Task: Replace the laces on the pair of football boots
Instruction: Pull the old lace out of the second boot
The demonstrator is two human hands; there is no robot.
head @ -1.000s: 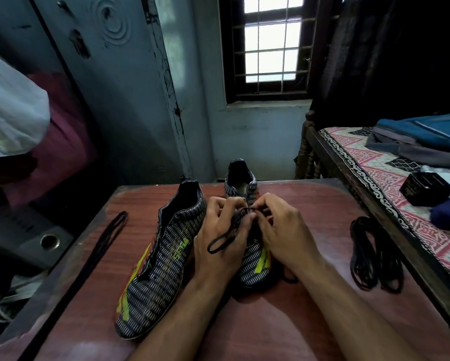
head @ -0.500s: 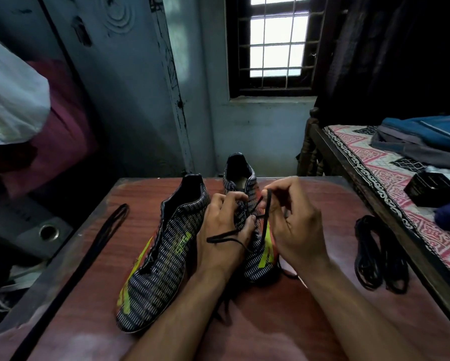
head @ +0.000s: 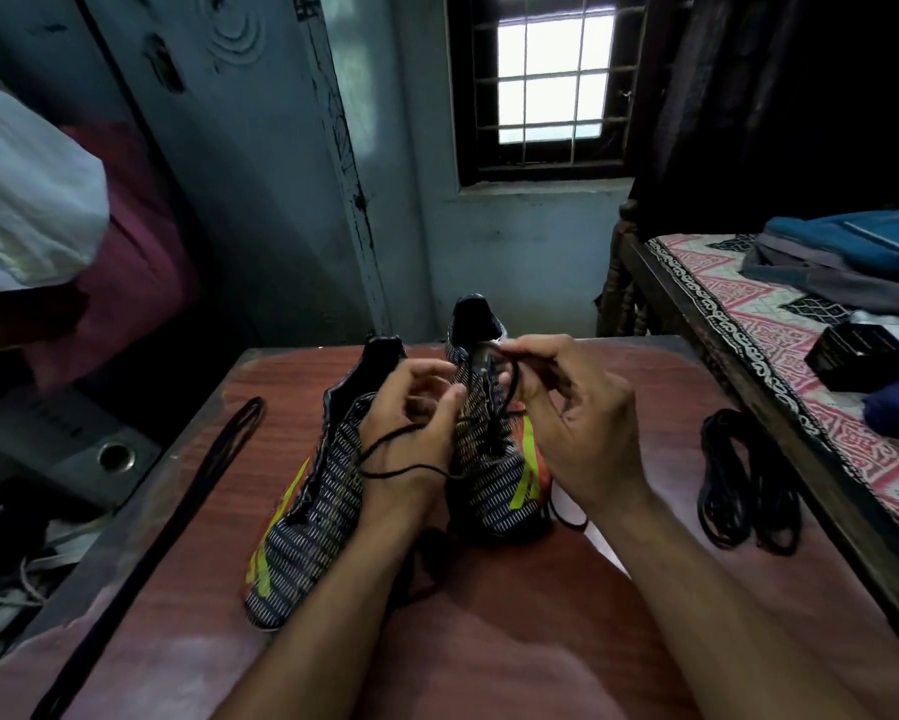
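Hands (head: 494,423) hide lace (head: 507,387) ends; eyelets indistinct.

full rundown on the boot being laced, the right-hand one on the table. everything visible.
The right boot stands upright on the reddish table, toe toward the camera, heel collar toward the window. Its upper looks like a dark woven or knit fabric with fine white dashes, with neon yellow stripes and orange on its side. A thin black lace runs through its eyelets. The right hand pinches that lace near the collar; the left hand holds a loop beside the boot. The other boot lies alongside.
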